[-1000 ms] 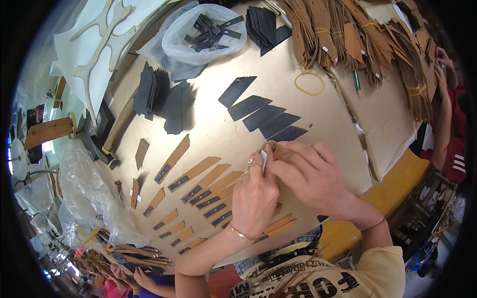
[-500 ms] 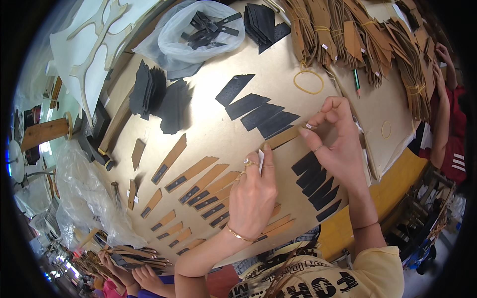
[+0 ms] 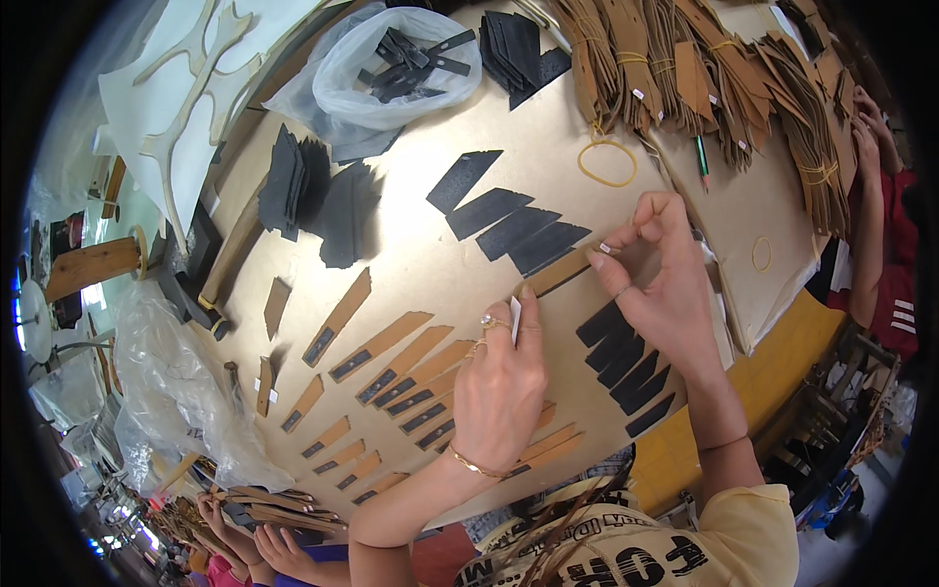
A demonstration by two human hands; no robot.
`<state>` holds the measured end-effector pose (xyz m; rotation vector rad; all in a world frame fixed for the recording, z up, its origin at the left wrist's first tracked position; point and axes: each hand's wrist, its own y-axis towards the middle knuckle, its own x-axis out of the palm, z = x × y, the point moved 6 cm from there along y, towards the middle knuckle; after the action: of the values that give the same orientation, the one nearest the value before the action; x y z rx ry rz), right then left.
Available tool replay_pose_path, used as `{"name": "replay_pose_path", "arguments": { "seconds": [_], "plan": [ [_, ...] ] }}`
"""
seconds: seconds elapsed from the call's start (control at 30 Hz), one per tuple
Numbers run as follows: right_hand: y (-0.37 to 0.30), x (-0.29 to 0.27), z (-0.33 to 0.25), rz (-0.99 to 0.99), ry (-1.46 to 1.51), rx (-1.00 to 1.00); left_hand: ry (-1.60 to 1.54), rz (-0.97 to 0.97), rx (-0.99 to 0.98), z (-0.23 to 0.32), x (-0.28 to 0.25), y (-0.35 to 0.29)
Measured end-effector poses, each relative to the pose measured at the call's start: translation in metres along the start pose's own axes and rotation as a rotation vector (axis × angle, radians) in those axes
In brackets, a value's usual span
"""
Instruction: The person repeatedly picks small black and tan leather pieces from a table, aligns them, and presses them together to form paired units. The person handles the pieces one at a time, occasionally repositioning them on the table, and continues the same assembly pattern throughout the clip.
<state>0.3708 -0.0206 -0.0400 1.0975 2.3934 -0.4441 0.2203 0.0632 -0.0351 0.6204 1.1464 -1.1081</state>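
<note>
A narrow brown leather strip (image 3: 563, 273) stretches between my two hands, low over the table. My left hand (image 3: 501, 391) is closed at its near left end, fingertips on the strip, and a folded white slip (image 3: 514, 317) stands between the fingers. At the other end, my right hand (image 3: 663, 279) pinches with thumb and forefinger, where a small white label (image 3: 607, 248) shows; whether it is stuck down cannot be seen. Slanted black pieces (image 3: 489, 213) lie just beyond the strip. More black pieces (image 3: 626, 364) are below my right hand. Brown strips with black ends (image 3: 395, 344) fan out left of my left hand.
Bundled brown strips (image 3: 641, 88) lie at the far right by a rubber band (image 3: 606, 163) and a green pencil (image 3: 702, 162). A plastic bag of black pieces (image 3: 399, 98) sits at the back, black stacks (image 3: 342, 210) nearer. Other people's hands (image 3: 866, 147) show at the right edge.
Both hands keep nearly the same pose on the strip. The view has shifted slightly; nothing has been picked up or let go.
</note>
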Motion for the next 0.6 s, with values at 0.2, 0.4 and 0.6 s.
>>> {"name": "replay_pose_path", "arguments": {
  "seconds": [0.2, 0.4, 0.6],
  "plan": [
    [-0.021, 0.009, -0.024, 0.027, -0.605, -0.428, -0.149, 0.011, -0.065, -0.006, -0.002, 0.002],
    [-0.042, 0.027, -0.032, -0.019, -0.860, -0.642, -0.546, 0.008, -0.140, -0.028, -0.016, 0.009],
    [-0.043, 0.033, -0.033, -0.187, -0.380, -0.526, -0.818, -0.012, -0.239, -0.030, -0.028, 0.014]
  ]
}}
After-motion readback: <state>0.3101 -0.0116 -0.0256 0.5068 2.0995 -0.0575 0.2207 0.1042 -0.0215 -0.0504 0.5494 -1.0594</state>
